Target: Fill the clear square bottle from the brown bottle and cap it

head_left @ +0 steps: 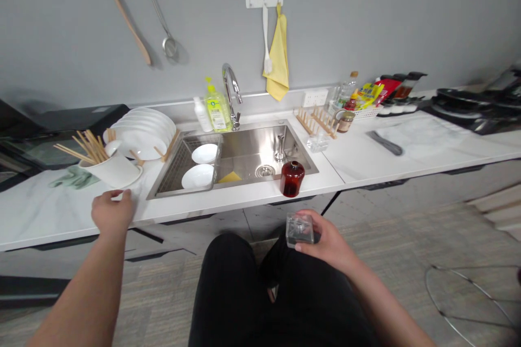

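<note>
My right hand is closed around a small clear glass container, held low in front of the counter above my lap. My left hand rests on the counter's front edge with the fingers curled; whether it holds anything is hidden. Just behind it stands a white holder full of wooden chopsticks, tilted. A dark red glass jar stands on the counter edge in front of the sink.
Two white bowls lie in a wire basket in the sink, beside a yellow sponge. White plates stand in a rack at left. A green glove, soap bottle, tap, wooden rack, condiments and pans line the counter.
</note>
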A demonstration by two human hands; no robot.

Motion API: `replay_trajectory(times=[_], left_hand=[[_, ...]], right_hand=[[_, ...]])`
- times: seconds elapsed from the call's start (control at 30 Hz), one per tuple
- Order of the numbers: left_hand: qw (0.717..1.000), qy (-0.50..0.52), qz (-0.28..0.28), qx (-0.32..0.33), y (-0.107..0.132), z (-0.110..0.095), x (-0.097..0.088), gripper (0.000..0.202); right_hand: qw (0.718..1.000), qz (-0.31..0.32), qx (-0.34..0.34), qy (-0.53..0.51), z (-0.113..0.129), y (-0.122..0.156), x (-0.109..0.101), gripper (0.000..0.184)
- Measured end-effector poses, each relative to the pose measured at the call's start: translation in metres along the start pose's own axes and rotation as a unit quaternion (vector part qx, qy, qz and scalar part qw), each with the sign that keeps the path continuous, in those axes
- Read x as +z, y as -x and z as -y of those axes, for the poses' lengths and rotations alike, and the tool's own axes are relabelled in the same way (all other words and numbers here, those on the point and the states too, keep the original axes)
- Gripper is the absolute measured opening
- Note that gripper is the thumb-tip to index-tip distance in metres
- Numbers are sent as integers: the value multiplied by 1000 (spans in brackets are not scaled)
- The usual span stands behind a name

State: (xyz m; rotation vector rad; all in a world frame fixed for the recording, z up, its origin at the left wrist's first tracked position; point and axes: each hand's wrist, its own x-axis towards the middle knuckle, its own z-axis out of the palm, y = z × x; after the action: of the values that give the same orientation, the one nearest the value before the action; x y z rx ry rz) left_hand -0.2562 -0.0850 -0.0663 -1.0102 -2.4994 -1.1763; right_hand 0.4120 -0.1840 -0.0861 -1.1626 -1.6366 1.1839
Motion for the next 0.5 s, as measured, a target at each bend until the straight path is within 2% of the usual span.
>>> replay_trajectory(times=[0.07, 0.13, 0.2, 0.27, 0.33, 0.4, 0.5], left_hand=[[999, 16, -19, 22, 10, -4, -2, 17], [997, 37, -34, 61, 31, -16, -3, 19], [988, 75, -37, 127, 64, -40, -1, 26], [970, 136, -12, 203, 109, -75, 3, 33], [942, 203, 63, 258, 159, -116, 10, 36], [902, 263, 157, 303, 207, -159, 21, 42], [843, 339, 278, 313, 266, -213, 43, 60]], right_hand=[[1000, -10, -1, 4, 1, 4, -7, 72], [1000, -21, -4, 5, 0, 8, -15, 72], [999, -31, -6, 4, -3, 12, -24, 72], [999, -46, -9, 6, -7, 15, -33, 73], [998, -62, -10, 14, -11, 18, -43, 73], [997, -75, -9, 23, -13, 21, -53, 73], [996, -86, -11, 28, -12, 27, -67, 74]])
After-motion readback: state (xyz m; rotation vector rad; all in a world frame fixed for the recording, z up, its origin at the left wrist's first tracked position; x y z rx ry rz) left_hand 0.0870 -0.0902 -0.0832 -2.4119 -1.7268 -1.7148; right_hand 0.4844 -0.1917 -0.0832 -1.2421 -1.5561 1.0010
